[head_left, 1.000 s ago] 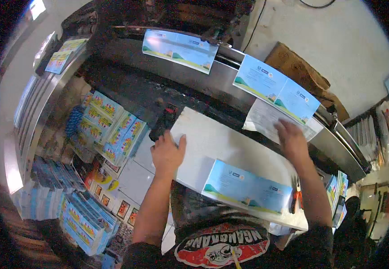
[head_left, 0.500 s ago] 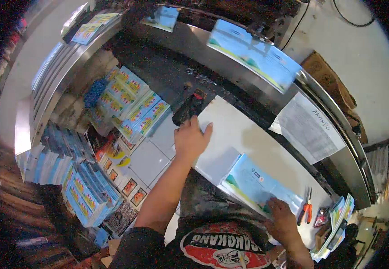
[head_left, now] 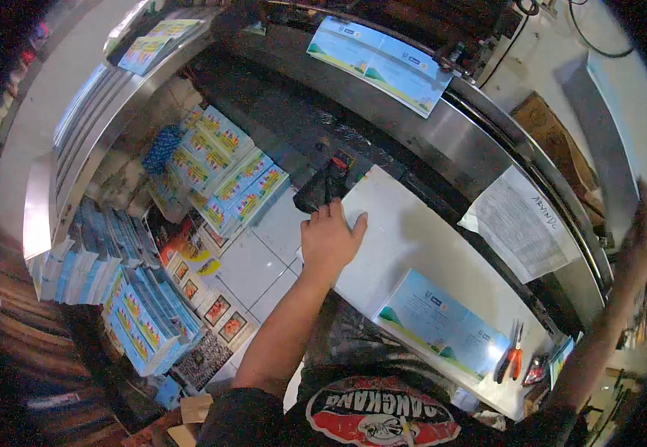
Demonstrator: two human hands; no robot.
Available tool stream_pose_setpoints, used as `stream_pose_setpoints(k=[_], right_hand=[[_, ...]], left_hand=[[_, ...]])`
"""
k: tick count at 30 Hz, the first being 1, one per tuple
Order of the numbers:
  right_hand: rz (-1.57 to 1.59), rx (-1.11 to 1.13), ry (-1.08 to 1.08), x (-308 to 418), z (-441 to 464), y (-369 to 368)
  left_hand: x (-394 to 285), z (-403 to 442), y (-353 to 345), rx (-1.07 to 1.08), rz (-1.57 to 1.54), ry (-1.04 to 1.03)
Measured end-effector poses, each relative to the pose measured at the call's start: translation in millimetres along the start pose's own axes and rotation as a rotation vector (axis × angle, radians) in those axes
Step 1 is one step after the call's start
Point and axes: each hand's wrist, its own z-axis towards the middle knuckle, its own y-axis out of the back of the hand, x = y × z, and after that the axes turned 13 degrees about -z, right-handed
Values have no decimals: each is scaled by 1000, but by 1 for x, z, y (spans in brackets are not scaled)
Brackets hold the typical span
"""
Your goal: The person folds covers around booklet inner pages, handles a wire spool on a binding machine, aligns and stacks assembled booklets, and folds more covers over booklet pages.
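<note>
Lettering on a dark shirt [head_left: 383, 410] appeared upside down at the bottom centre of the frame, nearest the camera. Just above it, a blue printed sheet [head_left: 442, 320] lay flat on a pale board [head_left: 413, 223]; its long axis slanted from centre down toward lower right, with its text reading upright and its green hills along the near edge, probably so that it faced the worker. Pliers [head_left: 512, 363] with orange handles lay just beside its right end, tips toward the top of the frame, seemingly parked within reach. At centre, the left hand [head_left: 331, 235] rested on the board's left edge, fingers loosely spread, thumb apart and nothing in the grip, perhaps to steady the board or the body. At the right edge, the dim, blurred right hand [head_left: 644, 216] appeared to pinch the lower end of a tilted sheet [head_left: 605, 123], fingers narrow, as if one end were enough to carry it; the sheet's long axis ran steeply from the upper right of the frame down to the hand, its print turned away or too faint to tell. Booklet stacks [head_left: 144, 320] stood at lower left. Farther off, a handwritten paper [head_left: 524, 223] hung against a metal rail [head_left: 487, 153] at right, and a second blue sheet [head_left: 379, 67] lay across the rail at top centre
</note>
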Motion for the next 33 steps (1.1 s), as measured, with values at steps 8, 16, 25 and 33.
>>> stream_pose_setpoints(k=[8,16,25,33], right_hand=[[-90,199,399,57,-79,-111],[271,836,504,101,-243,2],[487,989,543,104,-253,22],[156,1193,212,83,-159,39]], left_hand=[[4,0,-1,-44,-19,-15],[2,0,-7,-30,42,-7],[3,-1,-4,-26,-20,-13],[1,0,-2,-49,-41,-10]])
